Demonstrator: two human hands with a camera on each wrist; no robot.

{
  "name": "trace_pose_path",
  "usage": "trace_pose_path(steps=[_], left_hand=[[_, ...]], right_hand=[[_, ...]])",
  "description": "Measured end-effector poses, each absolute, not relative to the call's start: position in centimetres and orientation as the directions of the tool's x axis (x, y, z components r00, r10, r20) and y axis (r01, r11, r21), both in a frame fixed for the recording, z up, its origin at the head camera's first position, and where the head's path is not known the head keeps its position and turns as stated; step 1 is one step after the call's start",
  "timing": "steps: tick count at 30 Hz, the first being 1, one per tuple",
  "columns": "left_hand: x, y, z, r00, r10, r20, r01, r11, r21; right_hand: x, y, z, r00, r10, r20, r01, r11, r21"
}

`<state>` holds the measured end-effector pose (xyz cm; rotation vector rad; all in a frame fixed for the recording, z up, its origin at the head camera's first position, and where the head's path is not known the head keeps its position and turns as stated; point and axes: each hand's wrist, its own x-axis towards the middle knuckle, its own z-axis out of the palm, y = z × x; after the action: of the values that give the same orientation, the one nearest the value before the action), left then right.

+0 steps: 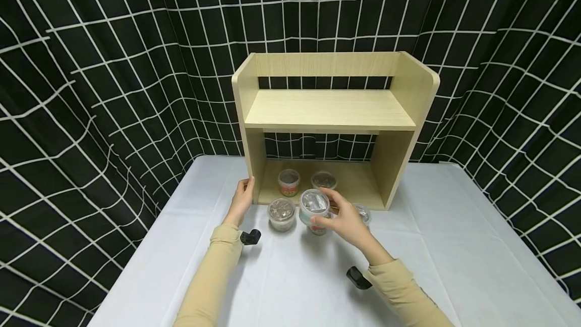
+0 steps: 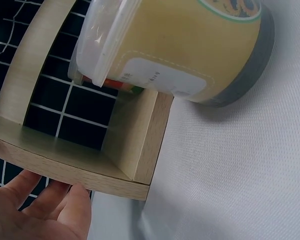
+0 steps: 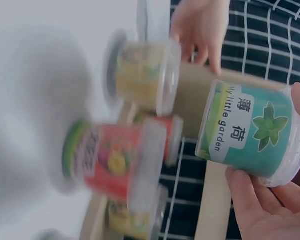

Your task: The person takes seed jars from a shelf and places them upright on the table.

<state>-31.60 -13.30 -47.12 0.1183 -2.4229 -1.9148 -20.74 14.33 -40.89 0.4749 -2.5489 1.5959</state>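
My right hand [image 1: 346, 220] holds a teal plastic cup [image 3: 255, 130] with a mint-leaf label and a clear lid, thumb and fingers around its sides. In the head view this cup is in front of the lower shelf, above a red cup [image 3: 115, 155] standing on the table. My left hand [image 1: 240, 201] grips the front edge of the left side panel [image 2: 90, 177] of a small wooden shelf [image 1: 331, 107], its fingers on the outer side. Just to its right, a yellow cup [image 2: 175, 45] with a clear lid stands on the table.
On the lower board stand a red-labelled cup [image 1: 289, 182] and another lidded cup [image 1: 324, 179]. A further clear-lidded cup [image 1: 362, 213] is partly hidden behind my right hand. White cloth [image 1: 281, 276] covers the table; black curtains with a white grid [image 1: 313, 19] surround it.
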Motion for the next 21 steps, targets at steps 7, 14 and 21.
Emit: trace_pose_path(steps=[7, 14, 21], left_hand=[[-31.7, -13.3, -47.2, -0.996, -0.093, -0.003, -0.023, 0.217, 0.976], [-31.9, -13.5, -47.3, -0.996, -0.09, -0.017, -0.037, 0.224, 0.974], [-31.9, -13.5, -47.2, -0.996, -0.09, -0.024, -0.043, 0.22, 0.974]], right_hand=[[-19.9, 12.4, -42.2, -0.944, -0.24, 0.228, -0.303, 0.351, -0.886], [-19.3, 11.3, -43.0, -0.928, -0.261, 0.266, -0.347, 0.342, -0.873], [-19.4, 10.4, -44.1, -0.918, -0.286, 0.273, -0.369, 0.368, -0.853]])
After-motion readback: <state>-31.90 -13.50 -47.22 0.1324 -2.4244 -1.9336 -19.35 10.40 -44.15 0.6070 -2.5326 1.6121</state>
